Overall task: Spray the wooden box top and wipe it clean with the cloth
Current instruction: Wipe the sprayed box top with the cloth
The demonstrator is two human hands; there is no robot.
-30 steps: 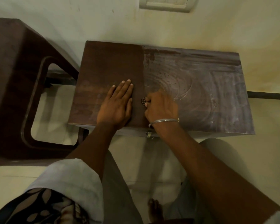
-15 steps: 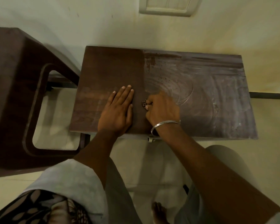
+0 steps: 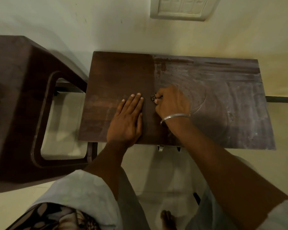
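My left hand [image 3: 126, 120], flat on the wooden box top [image 3: 116, 77], probably braces it; my right hand [image 3: 171, 103] clutches the cloth [image 3: 153, 97] at its middle.

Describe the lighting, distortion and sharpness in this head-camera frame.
Head view: dim, yellowish light; the wide lens slants the sides of the wooden box top; left hand and right hand are sharp; the cloth barely shows beside curled fingers.
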